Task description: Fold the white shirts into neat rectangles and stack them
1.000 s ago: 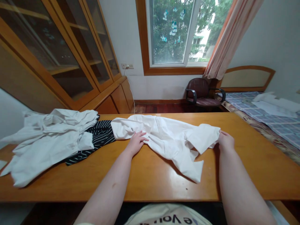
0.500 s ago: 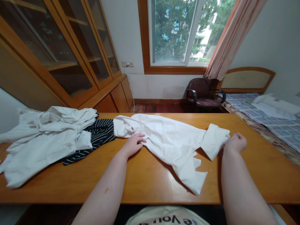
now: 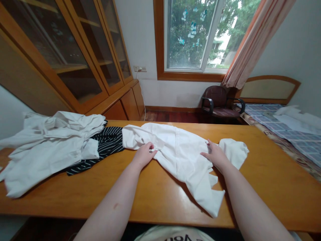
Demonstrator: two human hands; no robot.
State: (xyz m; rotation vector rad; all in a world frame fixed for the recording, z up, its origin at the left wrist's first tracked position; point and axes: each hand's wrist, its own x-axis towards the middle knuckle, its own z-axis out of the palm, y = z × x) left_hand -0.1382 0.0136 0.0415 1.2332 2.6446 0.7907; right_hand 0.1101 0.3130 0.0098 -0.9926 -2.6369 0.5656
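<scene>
A white shirt (image 3: pixel 179 150) lies spread on the wooden table in front of me, with jagged, cut-looking strips along its near right edge. My left hand (image 3: pixel 144 155) is at its near left edge, fingers curled and pinching a fold of the cloth. On the shirt's right part rests my right hand (image 3: pixel 216 155), thumb and fingers apart. Past that hand, a broad white end of the garment (image 3: pixel 234 150) lies on the tabletop, partly hidden by my wrist.
Crumpled white clothing (image 3: pixel 52 150) is heaped on the table's left, over a black cloth with white stripes (image 3: pixel 110 139). The wooden table (image 3: pixel 271 187) runs across the view. Beyond it stand a glass-door cabinet (image 3: pixel 105 90), an armchair (image 3: pixel 217 100) and a bed (image 3: pixel 291 117).
My right hand has moved left from the shirt's far right end onto its body, and its fist has opened. My left hand's fingers have curled in at the edge.
</scene>
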